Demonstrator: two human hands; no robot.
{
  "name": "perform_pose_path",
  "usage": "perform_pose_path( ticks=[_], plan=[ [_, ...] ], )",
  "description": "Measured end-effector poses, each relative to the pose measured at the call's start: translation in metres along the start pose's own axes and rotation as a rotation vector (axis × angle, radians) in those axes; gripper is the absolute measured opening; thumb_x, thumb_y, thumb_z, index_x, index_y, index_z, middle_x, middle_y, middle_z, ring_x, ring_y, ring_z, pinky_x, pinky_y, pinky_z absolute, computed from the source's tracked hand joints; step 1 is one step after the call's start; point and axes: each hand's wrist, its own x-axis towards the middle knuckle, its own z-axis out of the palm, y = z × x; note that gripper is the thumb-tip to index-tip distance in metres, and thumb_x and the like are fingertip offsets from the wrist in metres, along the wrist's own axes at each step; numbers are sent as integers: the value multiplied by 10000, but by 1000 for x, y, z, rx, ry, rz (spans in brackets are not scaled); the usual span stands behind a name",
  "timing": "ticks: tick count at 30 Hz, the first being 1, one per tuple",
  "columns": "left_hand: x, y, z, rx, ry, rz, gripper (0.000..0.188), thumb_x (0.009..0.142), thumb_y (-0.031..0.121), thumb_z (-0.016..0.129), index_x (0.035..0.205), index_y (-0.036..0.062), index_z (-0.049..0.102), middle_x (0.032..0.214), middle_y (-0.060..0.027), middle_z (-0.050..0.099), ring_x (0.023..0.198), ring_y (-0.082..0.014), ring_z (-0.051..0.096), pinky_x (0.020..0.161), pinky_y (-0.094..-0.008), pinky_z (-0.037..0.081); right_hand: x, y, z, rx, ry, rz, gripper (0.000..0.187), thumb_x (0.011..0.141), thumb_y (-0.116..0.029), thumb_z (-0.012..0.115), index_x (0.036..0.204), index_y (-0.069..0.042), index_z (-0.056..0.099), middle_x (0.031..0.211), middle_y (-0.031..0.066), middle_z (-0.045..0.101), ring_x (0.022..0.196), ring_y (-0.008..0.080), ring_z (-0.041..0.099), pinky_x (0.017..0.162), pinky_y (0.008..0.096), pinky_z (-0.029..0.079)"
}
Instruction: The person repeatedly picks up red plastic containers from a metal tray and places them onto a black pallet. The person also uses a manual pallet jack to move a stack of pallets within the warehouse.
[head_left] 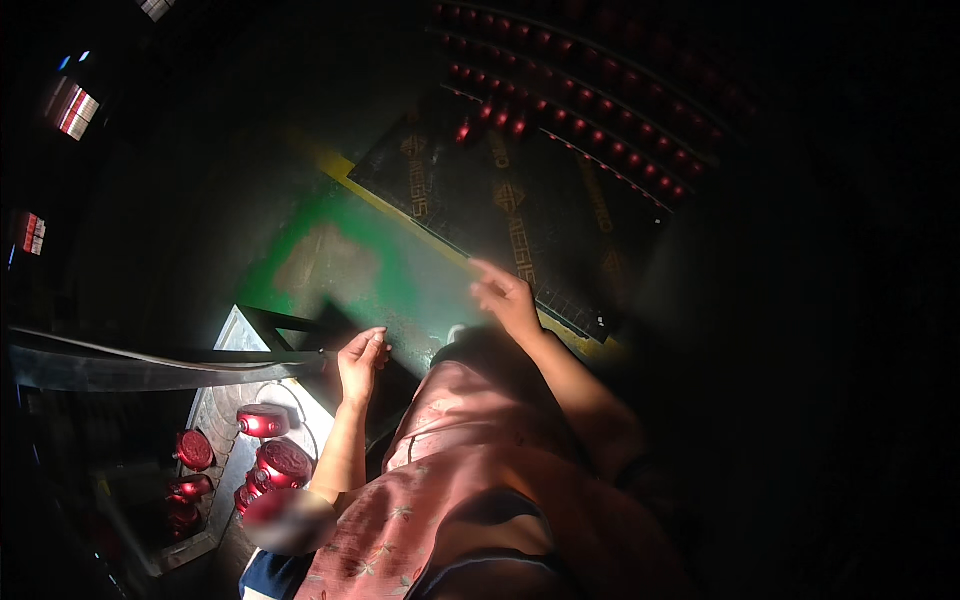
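Note:
My left hand (362, 362) is raised beside the conveyor, thumb and fingertips pressed together. Whatever it may pinch is too small to make out. To its right, my right hand (506, 302) is held in the air with the index finger stretched out and the others loosely bent; nothing shows in it. It appears near the edge of a black printed board (470, 200) on the floor. Glossy red round, pot-like pieces lie at lower left, among them one on its side (263, 420) and one showing a patterned face (284, 461).
The pieces lie on a metal-edged conveyor (232, 335). A grey metal bar (150, 370) crosses above it. Rows of shiny red pieces (600, 135) stand beyond the board. A yellow line (430, 232) borders the green floor (400, 285). Deep shadow hides the right side.

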Motion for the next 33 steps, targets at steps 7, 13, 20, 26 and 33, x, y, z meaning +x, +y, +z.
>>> perform_pose_path(
  ticks=[7, 13, 20, 26, 33],
  plan=[
    [297, 6, 76, -3, 15, 82, 319, 963, 224, 610, 1170, -13, 658, 929, -77, 698, 748, -130, 635, 644, -245, 495, 86, 72, -117, -198, 306, 192, 422, 917, -84, 642, 1334, -76, 579, 810, 0, 620, 648, 59, 546, 608, 222, 463],
    [573, -5, 209, 196, 20, 2, 287, 913, 169, 662, 1151, 9, 669, 1014, -86, 719, 933, -147, 670, 807, -271, 506, 184, 92, -195, -239, 361, 601, 535, 924, -217, 671, 1419, -138, 484, 955, -2, 593, 810, 80, 560, 747, 240, 484],
    [763, -77, 320, 505, 50, 274, 232, 805, 175, 713, 1034, 145, 735, 1021, -91, 687, 993, -280, 636, 889, -368, 491, 428, 226, -244, -364, 230, 360, 629, 838, -164, 757, 1404, -124, 486, 1266, 109, 606, 1170, 216, 577, 955, 342, 483],
    [812, -117, 362, 337, -114, 526, 191, 805, 130, 727, 996, 120, 734, 959, -86, 678, 908, -262, 635, 822, -333, 496, 641, 341, -292, -852, 293, -135, 598, 753, -166, 811, 1307, -132, 587, 1215, 122, 614, 1122, 291, 585, 961, 363, 473],
    [829, -98, 369, 160, -105, 193, 322, 832, 42, 727, 1146, 103, 695, 785, 28, 535, 733, -60, 506, 688, -212, 434, 701, 385, -304, -720, 159, 88, 390, 839, -92, 734, 1220, -149, 669, 990, 40, 614, 887, 104, 599, 734, 228, 493]
  ],
)
